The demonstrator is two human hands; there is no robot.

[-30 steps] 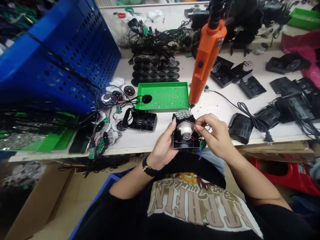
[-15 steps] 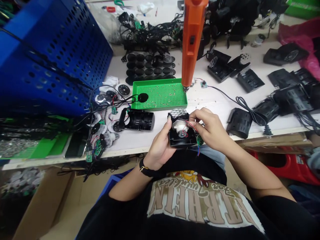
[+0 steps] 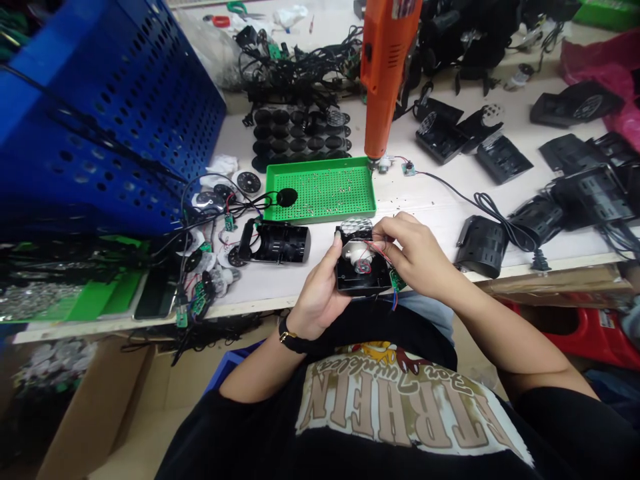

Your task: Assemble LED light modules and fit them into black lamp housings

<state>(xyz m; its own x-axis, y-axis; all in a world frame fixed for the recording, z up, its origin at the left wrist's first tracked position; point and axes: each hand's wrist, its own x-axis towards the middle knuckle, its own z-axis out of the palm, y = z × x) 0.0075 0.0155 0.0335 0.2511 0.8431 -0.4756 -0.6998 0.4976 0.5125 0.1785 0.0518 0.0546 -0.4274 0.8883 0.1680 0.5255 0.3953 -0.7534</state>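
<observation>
My left hand point(image 3: 320, 293) grips the left side of a small black housing point(image 3: 361, 275) at the table's front edge. A white motor point(image 3: 358, 255) with red wires sits inside it, and a faceted clear lens shows at its far end. My right hand point(image 3: 417, 257) is closed over the housing's right side, its fingertips pinching the red wires by the motor. A small green circuit board point(image 3: 399, 280) hangs off the housing under my right palm. An orange electric screwdriver point(image 3: 384, 73) hangs above the table, behind the housing.
A green perforated tray point(image 3: 323, 190) with small screws lies just beyond my hands. Another black housing point(image 3: 277, 242) lies to the left, among loose boards and wires. A big blue perforated crate point(image 3: 100, 113) fills the left. Several black housings point(image 3: 575, 200) and a cable cover the right.
The view has shifted, so the hanging orange screwdriver now appears further left and higher. My right fingers have moved in closer over the motor and its wires. My left hand keeps its grip.
</observation>
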